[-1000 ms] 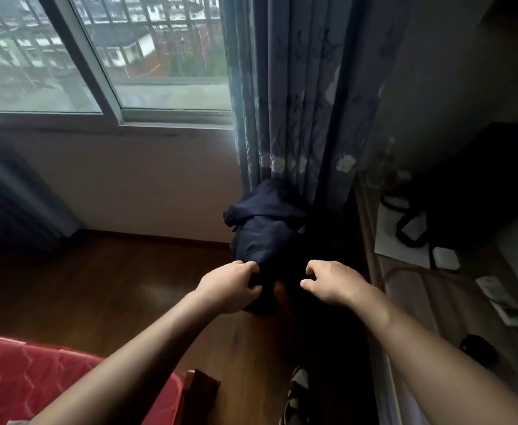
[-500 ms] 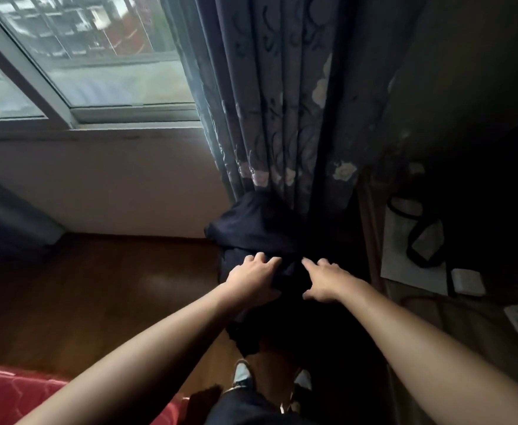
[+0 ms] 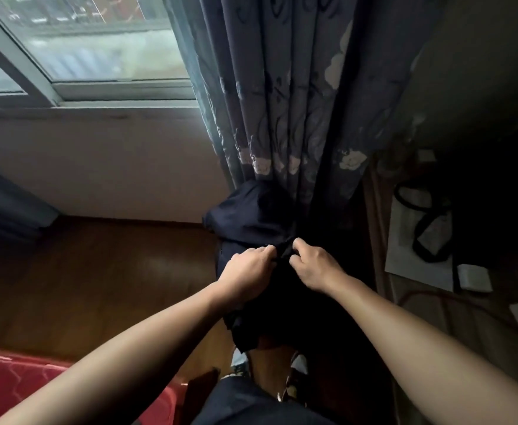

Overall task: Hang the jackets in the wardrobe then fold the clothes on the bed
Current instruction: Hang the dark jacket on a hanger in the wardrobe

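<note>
head view: a dark navy jacket (image 3: 248, 216) hangs bunched up in front of the lower end of a blue flowered curtain (image 3: 285, 102), with its upper part bulging out to the left and the rest dropping down into shadow. whatever holds it up is hidden under the cloth. it is nowhere near a wardrobe in this view, and sits just off the corner of the red bed (image 3: 21, 388) at the lower left.

both bare forearms reach in from the bottom edge and the hands meet at the middle of the jacket, nearly touching each other. the left hand (image 3: 245, 271) has its fingers curled down into the fabric, gripping it. the right hand (image 3: 316, 268) has its thumb and fingers closed on a small raised fold of the same fabric, pinching it just beside the left knuckles.

behind, a window (image 3: 98, 50) with a pale frame sits above a plain light wall (image 3: 98, 167), and a brown wooden floor (image 3: 98, 286) runs from there to the bed. on the right a wooden desk (image 3: 466, 326) stands in dim light, carrying a white paper bag (image 3: 405, 246) with black handles lying flat and a small white box (image 3: 473, 282) just beside the bag's lower corner. dark trousers (image 3: 251, 403) show at the bottom, between the forearms.
</note>
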